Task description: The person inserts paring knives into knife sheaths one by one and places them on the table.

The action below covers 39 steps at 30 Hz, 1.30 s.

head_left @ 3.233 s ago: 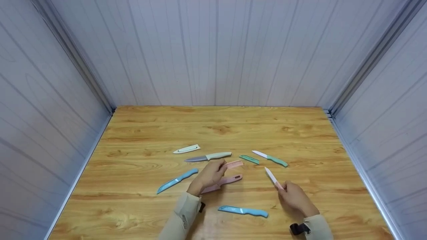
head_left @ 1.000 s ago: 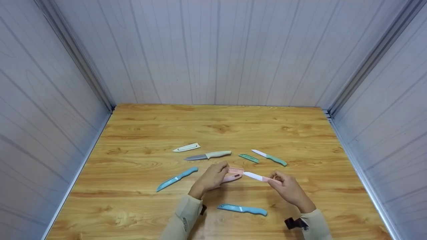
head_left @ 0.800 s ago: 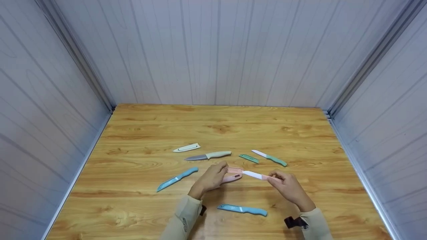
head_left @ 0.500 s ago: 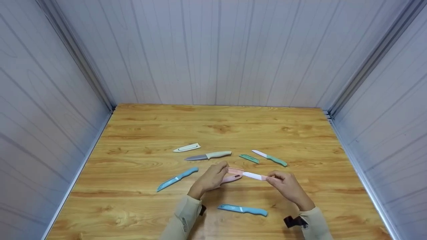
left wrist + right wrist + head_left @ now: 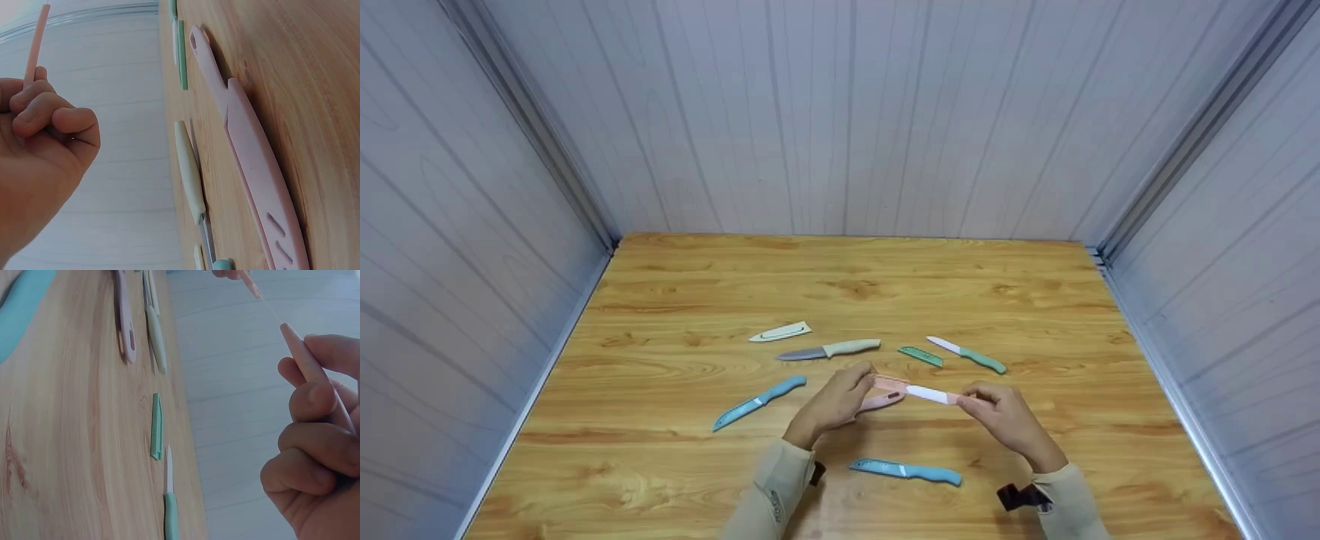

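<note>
My left hand (image 5: pixel 834 401) pinches a pink blade sheath (image 5: pixel 890 383), seen edge-on in the left wrist view above the curled fingers. In my right hand (image 5: pixel 1006 420) is a small paring knife with a white blade (image 5: pixel 928 394) and a pink handle (image 5: pixel 306 360), gripped with the fingers wrapped round it. The blade's tip meets the open end of the sheath, the two nearly in line, both held above the table. Below the left hand lies a larger pink sheathed knife (image 5: pixel 253 152), partly hidden by that hand in the head view.
Around the hands on the wooden table (image 5: pixel 660 300) lie a cream-handled knife (image 5: pixel 851 347), its white sheath (image 5: pixel 780 332), a green sheath (image 5: pixel 920 356), a green-handled knife (image 5: pixel 981 361) and two blue sheathed knives, one left (image 5: pixel 757 403) and one in front (image 5: pixel 906 472). Panel walls enclose the back and sides.
From further right, my right hand has brought the pink-handled paring knife leftward and turned it to line up with the sheath. The left hand has shifted the sheath slightly down; over the last half second little moves.
</note>
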Each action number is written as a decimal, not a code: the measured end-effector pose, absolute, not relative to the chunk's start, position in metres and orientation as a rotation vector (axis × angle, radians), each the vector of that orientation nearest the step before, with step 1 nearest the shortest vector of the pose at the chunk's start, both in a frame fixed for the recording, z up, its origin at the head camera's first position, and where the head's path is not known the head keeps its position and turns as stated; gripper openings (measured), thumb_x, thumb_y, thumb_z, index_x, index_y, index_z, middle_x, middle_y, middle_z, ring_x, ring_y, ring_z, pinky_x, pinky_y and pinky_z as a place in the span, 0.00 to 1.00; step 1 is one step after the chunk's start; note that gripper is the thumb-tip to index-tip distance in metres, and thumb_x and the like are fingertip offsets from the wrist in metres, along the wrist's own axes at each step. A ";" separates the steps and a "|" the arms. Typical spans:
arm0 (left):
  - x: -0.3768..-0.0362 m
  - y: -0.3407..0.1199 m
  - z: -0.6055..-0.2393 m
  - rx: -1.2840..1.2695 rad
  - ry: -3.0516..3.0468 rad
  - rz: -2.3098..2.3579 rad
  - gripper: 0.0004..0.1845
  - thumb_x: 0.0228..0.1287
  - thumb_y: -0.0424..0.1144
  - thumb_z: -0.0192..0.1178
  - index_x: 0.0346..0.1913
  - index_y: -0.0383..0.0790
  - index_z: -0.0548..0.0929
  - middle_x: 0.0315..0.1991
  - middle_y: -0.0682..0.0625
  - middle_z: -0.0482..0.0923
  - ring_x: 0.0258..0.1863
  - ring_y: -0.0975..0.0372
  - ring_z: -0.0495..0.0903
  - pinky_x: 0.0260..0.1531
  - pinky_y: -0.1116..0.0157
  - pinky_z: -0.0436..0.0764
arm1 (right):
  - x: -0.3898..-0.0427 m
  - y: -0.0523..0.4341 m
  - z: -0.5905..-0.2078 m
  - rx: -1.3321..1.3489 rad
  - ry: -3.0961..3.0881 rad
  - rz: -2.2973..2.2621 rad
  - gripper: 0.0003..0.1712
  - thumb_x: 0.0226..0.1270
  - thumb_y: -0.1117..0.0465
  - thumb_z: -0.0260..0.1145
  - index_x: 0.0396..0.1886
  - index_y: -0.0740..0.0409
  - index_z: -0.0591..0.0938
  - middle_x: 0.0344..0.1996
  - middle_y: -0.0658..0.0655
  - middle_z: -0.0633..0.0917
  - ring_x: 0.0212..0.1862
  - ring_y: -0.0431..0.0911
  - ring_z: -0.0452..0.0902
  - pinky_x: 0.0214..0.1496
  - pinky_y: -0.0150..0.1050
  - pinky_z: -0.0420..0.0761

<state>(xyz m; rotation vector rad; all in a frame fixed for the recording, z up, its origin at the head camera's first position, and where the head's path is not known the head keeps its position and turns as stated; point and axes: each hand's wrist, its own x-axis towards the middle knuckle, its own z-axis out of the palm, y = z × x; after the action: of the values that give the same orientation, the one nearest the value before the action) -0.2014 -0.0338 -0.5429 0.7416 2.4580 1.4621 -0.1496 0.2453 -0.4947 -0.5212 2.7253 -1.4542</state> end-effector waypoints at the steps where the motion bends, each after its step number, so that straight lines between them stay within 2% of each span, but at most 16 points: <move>1: -0.202 -0.033 -0.543 0.744 2.454 1.469 0.14 0.77 0.40 0.40 0.38 0.35 0.73 0.24 0.56 0.64 0.22 0.65 0.63 0.28 0.68 0.64 | -0.150 0.245 -0.496 -0.533 2.725 -1.464 0.04 0.66 0.64 0.64 0.33 0.59 0.84 0.18 0.47 0.74 0.19 0.34 0.60 0.22 0.31 0.65; 9: -0.200 -0.031 -0.544 0.710 2.415 1.487 0.16 0.77 0.44 0.40 0.37 0.36 0.72 0.24 0.56 0.63 0.22 0.65 0.61 0.26 0.69 0.64 | -0.164 0.257 -0.529 -0.525 2.746 -1.437 0.04 0.66 0.60 0.64 0.34 0.54 0.84 0.19 0.46 0.74 0.20 0.36 0.61 0.21 0.32 0.65; 18: -0.198 -0.028 -0.543 0.680 2.380 1.494 0.12 0.77 0.42 0.40 0.37 0.42 0.71 0.24 0.55 0.63 0.21 0.65 0.63 0.24 0.68 0.66 | -0.166 0.259 -0.533 -0.533 2.697 -1.494 0.06 0.66 0.54 0.64 0.33 0.48 0.84 0.20 0.47 0.76 0.20 0.37 0.63 0.22 0.33 0.67; 26: -0.197 -0.026 -0.542 0.684 2.389 1.476 0.12 0.77 0.43 0.40 0.36 0.43 0.71 0.23 0.55 0.62 0.23 0.65 0.63 0.26 0.68 0.66 | -0.164 0.256 -0.528 -0.553 2.717 -1.461 0.05 0.66 0.59 0.64 0.33 0.53 0.85 0.18 0.46 0.74 0.19 0.35 0.60 0.21 0.31 0.65; 31: -0.197 -0.025 -0.540 0.673 2.371 1.488 0.13 0.77 0.44 0.40 0.36 0.43 0.71 0.24 0.55 0.63 0.23 0.64 0.63 0.27 0.68 0.66 | -0.155 0.248 -0.506 -0.560 2.718 -1.454 0.05 0.66 0.64 0.63 0.33 0.59 0.84 0.19 0.48 0.75 0.19 0.35 0.61 0.22 0.32 0.65; 39: -0.198 -0.022 -0.540 0.716 2.385 1.501 0.11 0.77 0.40 0.41 0.36 0.41 0.71 0.25 0.55 0.63 0.25 0.65 0.63 0.29 0.68 0.65 | -0.150 0.243 -0.489 -0.552 2.721 -1.437 0.05 0.66 0.64 0.63 0.33 0.60 0.84 0.20 0.49 0.76 0.21 0.35 0.63 0.24 0.31 0.67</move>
<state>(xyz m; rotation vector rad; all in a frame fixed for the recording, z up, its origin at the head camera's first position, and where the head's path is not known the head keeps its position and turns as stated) -0.1977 -0.0220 -0.5395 0.7164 2.3850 1.5009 -0.1496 0.2427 -0.4895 -0.5519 2.7209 -1.4371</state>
